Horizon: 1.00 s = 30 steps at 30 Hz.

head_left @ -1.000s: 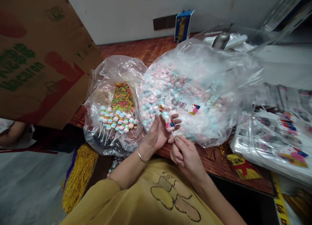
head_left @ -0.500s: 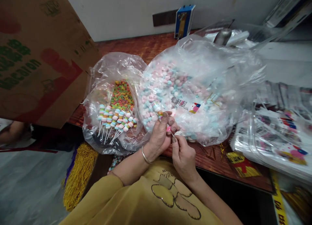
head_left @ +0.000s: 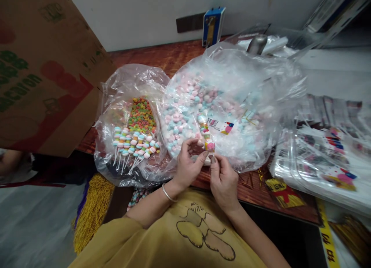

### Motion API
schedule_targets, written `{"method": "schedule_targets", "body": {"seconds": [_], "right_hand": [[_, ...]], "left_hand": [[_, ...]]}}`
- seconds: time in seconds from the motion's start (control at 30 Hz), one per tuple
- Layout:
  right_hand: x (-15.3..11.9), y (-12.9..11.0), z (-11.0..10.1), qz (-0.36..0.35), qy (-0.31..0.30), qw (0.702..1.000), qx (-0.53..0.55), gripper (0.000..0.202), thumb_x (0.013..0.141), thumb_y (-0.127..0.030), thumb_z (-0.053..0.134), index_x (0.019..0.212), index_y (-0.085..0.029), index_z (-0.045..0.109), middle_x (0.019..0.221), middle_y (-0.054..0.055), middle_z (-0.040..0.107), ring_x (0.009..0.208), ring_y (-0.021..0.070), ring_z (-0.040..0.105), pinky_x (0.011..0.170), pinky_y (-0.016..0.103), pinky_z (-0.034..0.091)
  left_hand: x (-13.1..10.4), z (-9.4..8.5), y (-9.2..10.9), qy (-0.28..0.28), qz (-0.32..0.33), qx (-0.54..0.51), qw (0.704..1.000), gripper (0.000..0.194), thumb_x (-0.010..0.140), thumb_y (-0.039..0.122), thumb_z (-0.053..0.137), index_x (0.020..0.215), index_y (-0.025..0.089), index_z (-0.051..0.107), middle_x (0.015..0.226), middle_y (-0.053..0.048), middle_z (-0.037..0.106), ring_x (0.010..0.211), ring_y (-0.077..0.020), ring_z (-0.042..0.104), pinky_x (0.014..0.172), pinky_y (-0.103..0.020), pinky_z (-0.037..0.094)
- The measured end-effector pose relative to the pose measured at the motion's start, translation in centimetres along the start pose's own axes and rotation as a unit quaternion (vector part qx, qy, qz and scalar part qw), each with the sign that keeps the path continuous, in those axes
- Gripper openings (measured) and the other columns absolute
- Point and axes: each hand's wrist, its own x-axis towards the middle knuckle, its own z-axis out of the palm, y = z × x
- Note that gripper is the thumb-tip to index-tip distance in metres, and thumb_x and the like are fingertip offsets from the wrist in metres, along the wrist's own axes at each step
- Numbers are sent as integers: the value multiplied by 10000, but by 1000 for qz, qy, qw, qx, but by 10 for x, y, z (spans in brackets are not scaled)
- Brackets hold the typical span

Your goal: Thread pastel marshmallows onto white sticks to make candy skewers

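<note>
A bagged candy skewer (head_left: 206, 133) in a clear printed wrapper stands up between my hands, over the big bag of candies. My left hand (head_left: 189, 161), wearing a bracelet at the wrist, has its thumb at the wrapper's lower end and its other fingers curled apart beside it. Thumb and fingers of my right hand (head_left: 223, 179) pinch the skewer's bottom end. Pink and blue candies (head_left: 179, 119) fill the large clear bag behind. Finished-looking skewers (head_left: 136, 144) with white sticks lie in the left bag, beside colourful ring candies (head_left: 142, 113).
A large cardboard box (head_left: 49, 74) stands at the left. Stacks of printed clear bags (head_left: 324, 159) lie at the right, near a yellow and red packet (head_left: 284, 192). A blue device (head_left: 213, 27) stands by the wall. A person's arm (head_left: 10, 163) shows at the far left.
My left hand has opened from around the skewer, which now shows upright in its wrapper. My right hand has shifted slightly right and still pinches its lower end.
</note>
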Motion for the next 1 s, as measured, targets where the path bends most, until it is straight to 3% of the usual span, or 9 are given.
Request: {"method": "schedule_targets", "body": {"seconds": [0.2,0.27,0.4,0.47,0.53,0.73,0.83,0.9,1.0], "right_hand": [[-2,-2,2,-6,-1,1000,-16,216,1023,-299,460,1012,-187,644,826,47,739,667,170,682,613,251,474],[-3,-2,3,-10,2,1000,-26,218,1024,-299,459,1018,-182,643,825,49,744,671,172,690,608,248,474],[-5,1,4,-41,10,997,-69,219,1031,-286,457,1029,-166,641,820,53,752,635,167,693,577,243,451],[-6,3,5,-59,16,994,-88,222,1035,-277,457,1029,-156,643,802,56,752,602,163,684,560,242,435],[-7,4,6,-68,20,992,-101,232,1038,-280,458,1026,-149,648,788,62,751,583,162,676,548,242,422],[-7,3,6,-31,3,996,-83,242,1033,-298,441,1016,-165,642,790,62,742,591,171,664,540,250,408],[-4,1,6,3,-17,1000,-3,218,1020,-274,418,1001,-185,616,826,48,729,673,175,673,610,255,461],[-1,2,4,25,-19,998,53,206,1011,-269,412,968,-192,599,808,29,706,680,167,654,628,255,475],[2,3,1,67,-12,993,97,208,1014,-303,439,924,-193,591,776,6,673,663,150,620,619,245,466]], "left_hand": [[0,-8,3,-24,141,176,974,158,755,174,811,889,246,768,921,-62,727,947,-198,644,978,-335,479],[5,-12,0,-35,234,263,935,114,808,196,764,915,234,753,905,-63,741,914,-198,672,915,-343,522],[12,-18,-8,-53,415,424,803,153,877,186,691,1030,192,685,930,-66,751,868,-176,690,803,-306,558],[13,-19,-9,-56,448,452,769,174,890,162,670,1062,186,658,937,-64,745,866,-169,686,796,-295,559],[12,-19,-8,-56,456,465,757,150,894,152,657,1040,184,648,911,-58,737,844,-166,680,779,-289,557],[13,-15,-3,-46,476,476,738,86,875,121,639,948,166,631,805,-55,712,765,-172,659,719,-294,526],[10,-15,-5,-88,465,467,746,64,887,150,621,942,178,637,809,-58,716,782,-179,654,735,-309,511],[6,-15,-8,-140,426,436,781,53,907,182,603,934,193,647,816,-56,718,784,-175,650,743,-312,507],[2,-13,-10,-144,308,325,883,65,920,253,615,918,205,659,846,-53,699,806,-166,638,761,-304,505]]}}
